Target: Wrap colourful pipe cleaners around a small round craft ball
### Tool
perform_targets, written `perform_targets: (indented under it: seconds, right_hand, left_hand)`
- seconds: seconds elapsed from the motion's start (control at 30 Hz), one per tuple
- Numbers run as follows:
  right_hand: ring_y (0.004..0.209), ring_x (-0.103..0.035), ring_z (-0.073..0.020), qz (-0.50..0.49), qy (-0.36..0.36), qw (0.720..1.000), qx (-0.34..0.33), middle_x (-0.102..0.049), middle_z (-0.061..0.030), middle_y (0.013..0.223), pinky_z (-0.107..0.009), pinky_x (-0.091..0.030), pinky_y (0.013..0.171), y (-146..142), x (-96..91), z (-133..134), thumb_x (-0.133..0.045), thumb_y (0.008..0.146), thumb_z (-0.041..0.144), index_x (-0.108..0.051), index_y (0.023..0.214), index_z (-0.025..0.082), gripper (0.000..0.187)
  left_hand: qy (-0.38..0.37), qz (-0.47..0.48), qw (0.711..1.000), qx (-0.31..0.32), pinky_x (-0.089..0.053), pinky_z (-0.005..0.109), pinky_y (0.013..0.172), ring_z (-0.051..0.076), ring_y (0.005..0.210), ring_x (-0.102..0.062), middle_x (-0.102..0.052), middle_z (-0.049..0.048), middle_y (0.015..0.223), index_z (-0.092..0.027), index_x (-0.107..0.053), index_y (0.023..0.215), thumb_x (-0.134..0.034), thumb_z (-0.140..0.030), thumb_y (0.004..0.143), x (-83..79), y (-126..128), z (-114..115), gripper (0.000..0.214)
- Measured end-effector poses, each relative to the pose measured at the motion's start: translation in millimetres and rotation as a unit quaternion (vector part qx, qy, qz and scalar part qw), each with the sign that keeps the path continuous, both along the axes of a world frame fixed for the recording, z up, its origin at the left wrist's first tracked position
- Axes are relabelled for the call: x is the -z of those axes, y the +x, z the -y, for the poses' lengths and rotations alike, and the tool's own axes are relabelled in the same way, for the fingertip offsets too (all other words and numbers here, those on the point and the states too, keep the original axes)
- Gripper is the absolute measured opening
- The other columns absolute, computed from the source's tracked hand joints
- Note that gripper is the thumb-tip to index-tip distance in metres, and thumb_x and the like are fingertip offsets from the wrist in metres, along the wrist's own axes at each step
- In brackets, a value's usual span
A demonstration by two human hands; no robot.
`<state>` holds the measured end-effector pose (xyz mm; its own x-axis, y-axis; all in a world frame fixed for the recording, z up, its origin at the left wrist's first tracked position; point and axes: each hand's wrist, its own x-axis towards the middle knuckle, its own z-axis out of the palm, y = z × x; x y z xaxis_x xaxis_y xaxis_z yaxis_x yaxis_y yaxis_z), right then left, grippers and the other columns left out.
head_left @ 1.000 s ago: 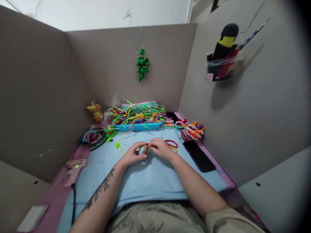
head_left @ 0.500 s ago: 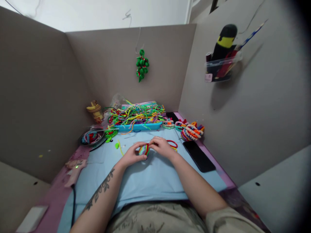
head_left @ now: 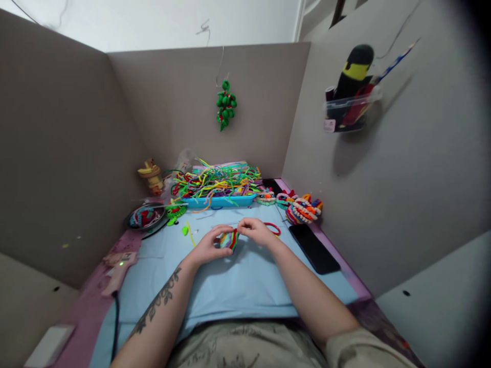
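A small rounded piece of coiled pipe cleaners [head_left: 229, 240], striped in rainbow colours with red at its right edge, sits in my left hand [head_left: 210, 244]. The fingers and thumb of that hand are closed around it from the left. My right hand [head_left: 256, 231] pinches at the red edge, at the piece's upper right. A red pipe cleaner [head_left: 273, 228] curves out from behind my right hand; its course under the fingers is hidden. To the left on the blue cover lie a yellow pipe cleaner [head_left: 191, 234] and a small green piece [head_left: 184, 231].
A blue tray [head_left: 218, 201] heaped with pipe cleaners stands at the back. Finished-looking colourful figures [head_left: 303, 209] and a black phone [head_left: 314, 248] lie to the right. On the left are a bowl [head_left: 146, 216] and a pink glue gun [head_left: 119, 271]. Grey partitions [head_left: 207, 112] enclose the table.
My right hand has shifted slightly right. The striped piece has turned a little in my left hand, showing more of its red edge.
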<state>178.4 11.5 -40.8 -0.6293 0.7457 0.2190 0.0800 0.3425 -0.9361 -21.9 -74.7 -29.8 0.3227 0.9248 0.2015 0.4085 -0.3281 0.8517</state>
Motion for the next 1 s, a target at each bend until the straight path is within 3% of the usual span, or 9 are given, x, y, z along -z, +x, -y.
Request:
perform_targets:
  seconds: [0.2, 0.4, 0.47, 0.6, 0.7, 0.83, 1.0]
  right_hand:
    - [0.071, -0.054, -0.0143, 0.001, 0.027, 0.999, 0.028, -0.062, -0.0013, 0.073, -0.025, -0.041, 0.067, 3, -3.0, -2, -0.058, 0.077, 0.031, -0.064, 0.074, 0.015, 0.017]
    - [0.074, -0.055, -0.0146, 0.023, 0.126, 0.987, 0.095, -0.061, -0.0015, 0.071, -0.026, -0.040, 0.069, -3, -2.9, 5, -0.056, 0.078, 0.022, -0.064, 0.068, 0.016, 0.014]
    - [0.074, -0.055, -0.0148, 0.020, 0.123, 0.986, 0.107, -0.062, -0.0019, 0.073, -0.027, -0.041, 0.070, -5, -2.0, 5, -0.057, 0.078, 0.023, -0.065, 0.071, 0.017, 0.012]
    - [0.067, -0.053, -0.0129, -0.028, 0.015, 0.992, 0.124, -0.062, -0.0016, 0.076, -0.025, -0.041, 0.063, -7, 2.3, 1, -0.062, 0.075, 0.032, -0.065, 0.086, 0.016, 0.020]
    - [0.053, -0.044, -0.0086, -0.066, -0.092, 0.989, 0.097, -0.055, 0.0020, 0.063, -0.021, -0.034, 0.049, -10, 6.0, 2, -0.062, 0.073, 0.040, -0.063, 0.080, 0.015, 0.027]
    - [0.042, -0.031, -0.0048, -0.090, -0.220, 0.969, 0.072, -0.042, 0.0071, 0.049, -0.019, -0.020, 0.039, -15, 7.1, 7, -0.068, 0.066, 0.042, -0.059, 0.070, 0.015, 0.030]
    - [0.039, -0.030, -0.0035, -0.134, -0.332, 0.933, 0.019, -0.040, 0.0080, 0.045, -0.017, -0.013, 0.036, -15, 6.5, 10, -0.074, 0.061, 0.040, -0.054, 0.066, 0.015, 0.032]
  left_hand:
    - [-0.003, 0.005, 1.000, -0.004, -0.047, 0.034, 0.089, 0.027, 0.121, -0.045, -0.048, 0.0092, 0.130, -0.026, -0.056, 0.119, -0.074, -0.040, 0.068, -0.9, -2, 0, 0.056]
    - [0.003, 0.009, 1.000, 0.002, -0.047, 0.037, 0.090, 0.027, 0.120, -0.046, -0.048, 0.0096, 0.129, -0.026, -0.058, 0.118, -0.074, -0.038, 0.067, -0.7, 2, 1, 0.055]
    - [0.009, 0.007, 1.000, -0.007, -0.047, 0.037, 0.090, 0.027, 0.120, -0.046, -0.048, 0.0096, 0.129, -0.026, -0.057, 0.119, -0.074, -0.039, 0.067, -0.1, 2, 0, 0.056]
    - [0.043, -0.003, 0.998, -0.038, -0.048, 0.037, 0.089, 0.026, 0.121, -0.045, -0.047, 0.0102, 0.129, -0.026, -0.052, 0.124, -0.072, -0.040, 0.069, 2.9, 3, -1, 0.060]
    - [0.079, -0.007, 0.996, -0.051, -0.048, 0.038, 0.089, 0.027, 0.121, -0.044, -0.046, 0.0119, 0.129, -0.024, -0.051, 0.125, -0.071, -0.039, 0.070, 6.7, 3, -3, 0.061]
    - [0.127, -0.032, 0.990, -0.046, -0.043, 0.044, 0.097, 0.028, 0.122, -0.044, -0.048, 0.0126, 0.127, -0.023, -0.051, 0.124, -0.072, -0.037, 0.070, 11.4, 3, -5, 0.060]
    - [0.176, -0.068, 0.981, -0.039, -0.036, 0.045, 0.103, 0.027, 0.122, -0.044, -0.050, 0.0118, 0.128, -0.024, -0.052, 0.123, -0.072, -0.031, 0.071, 14.2, 3, -6, 0.056]
